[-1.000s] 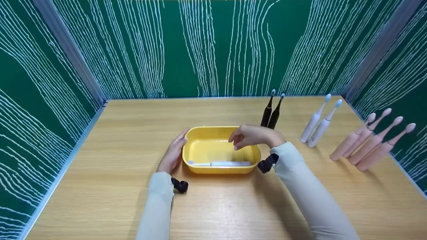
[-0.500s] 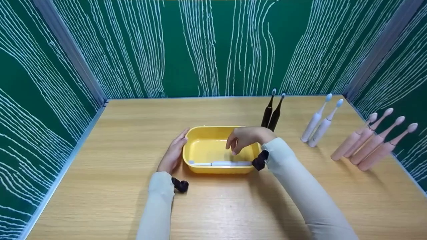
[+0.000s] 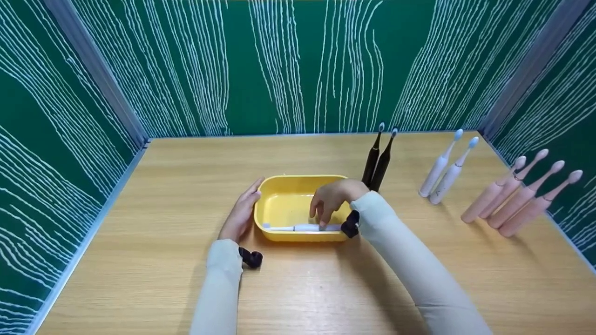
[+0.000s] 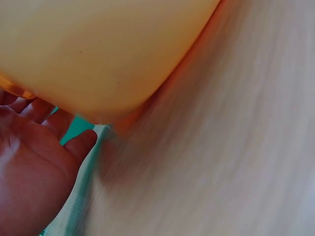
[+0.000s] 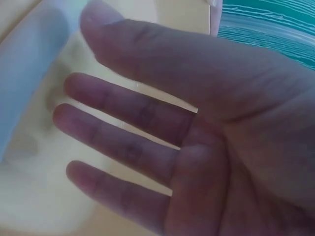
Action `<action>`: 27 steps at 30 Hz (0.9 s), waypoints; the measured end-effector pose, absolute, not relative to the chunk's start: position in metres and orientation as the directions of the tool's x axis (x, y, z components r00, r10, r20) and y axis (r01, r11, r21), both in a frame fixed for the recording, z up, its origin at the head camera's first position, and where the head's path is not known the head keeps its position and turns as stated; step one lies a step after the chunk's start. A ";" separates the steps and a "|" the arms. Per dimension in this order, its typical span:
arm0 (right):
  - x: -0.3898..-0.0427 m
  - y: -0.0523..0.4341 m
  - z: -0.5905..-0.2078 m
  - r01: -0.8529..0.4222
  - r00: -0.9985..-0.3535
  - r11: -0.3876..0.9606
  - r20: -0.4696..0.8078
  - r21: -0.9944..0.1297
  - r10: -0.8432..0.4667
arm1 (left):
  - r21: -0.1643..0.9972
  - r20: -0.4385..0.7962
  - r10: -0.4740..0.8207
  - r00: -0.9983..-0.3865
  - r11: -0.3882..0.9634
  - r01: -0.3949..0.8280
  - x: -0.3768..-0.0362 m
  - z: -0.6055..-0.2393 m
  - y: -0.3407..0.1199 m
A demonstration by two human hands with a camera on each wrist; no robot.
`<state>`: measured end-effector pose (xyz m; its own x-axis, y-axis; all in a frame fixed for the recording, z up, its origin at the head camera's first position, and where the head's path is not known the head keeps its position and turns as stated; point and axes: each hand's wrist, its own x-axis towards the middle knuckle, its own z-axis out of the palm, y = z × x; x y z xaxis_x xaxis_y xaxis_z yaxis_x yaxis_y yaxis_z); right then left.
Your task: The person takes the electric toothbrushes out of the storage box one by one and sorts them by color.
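Observation:
A yellow plastic basin (image 3: 298,237) stands on the table. Inside it, a white electric toothbrush (image 3: 305,228) lies along the near wall, brush head to the left. My left hand (image 3: 239,215) rests at the basin's left side; in the left wrist view, its fingers and thumb lie loosely beside the basin (image 4: 113,49). My right hand (image 3: 339,197) reaches down inside, right at the toothbrush handle. In the right wrist view, the fingers of the right hand (image 5: 211,132) are spread fairly straight, with the thumb close to the toothbrush (image 5: 29,64); contact cannot be told.
Two black electric toothbrushes (image 3: 381,163) stand upright behind my right wrist. Farther right stand two white ones (image 3: 445,177) with blue heads, then several pink ones (image 3: 521,202). Green walls (image 3: 242,70) with white lines enclose the wooden table (image 3: 139,260).
My right hand has moved left and down into the basin, toward the toothbrush lying there. My left hand and the basin have stayed in place.

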<state>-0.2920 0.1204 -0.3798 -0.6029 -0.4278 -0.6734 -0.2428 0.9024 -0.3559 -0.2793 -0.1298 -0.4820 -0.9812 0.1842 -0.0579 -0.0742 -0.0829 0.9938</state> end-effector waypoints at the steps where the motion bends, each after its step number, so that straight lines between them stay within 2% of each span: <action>1: -0.292 0.119 -0.381 -0.248 -0.597 0.903 -0.678 -0.352 -0.428 | 0.993 -0.060 0.183 -0.981 -0.085 -0.076 -0.279 -0.482 -0.130; 8: -0.294 0.113 -0.383 -0.302 -0.547 0.884 -0.694 -0.358 -0.468 | 0.991 -0.038 0.211 -0.977 -0.118 -0.064 -0.278 -0.484 -0.130; 15: -0.294 0.109 -0.383 -0.246 -0.528 0.897 -0.725 -0.367 -0.441 | 0.991 -0.037 0.199 -0.979 -0.117 -0.061 -0.279 -0.482 -0.130; 21: -0.296 0.105 -0.385 -0.328 -0.473 0.863 -0.723 -0.385 -0.503 | 0.993 -0.047 0.190 -0.981 -0.095 -0.066 -0.278 -0.480 -0.130; 27: -0.296 0.103 -0.385 -0.343 -0.459 0.861 -0.733 -0.375 -0.502 | 0.993 -0.052 0.189 -0.981 -0.093 -0.071 -0.278 -0.482 -0.130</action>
